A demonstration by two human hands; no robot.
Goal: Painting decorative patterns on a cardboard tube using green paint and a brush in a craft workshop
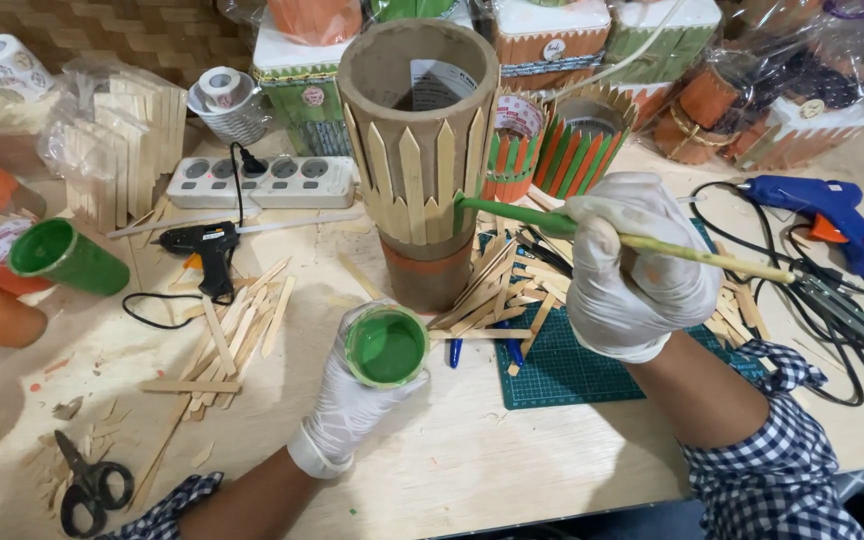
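Mid-frame, right hand [642, 265] grips a brush [632, 238], green tip touching the stick-clad tube [419, 150] at upper centre. Left hand [352, 400] wraps a green paint cup [385, 347] just below. Painting seems underway; the next stroke likely calls for a steady tip along one stick.

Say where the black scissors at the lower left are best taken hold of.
By the looped handles of the black scissors, coming from above: they lie flat on the table, loops toward the near edge, blades pointing away, apart from both gloved hands.
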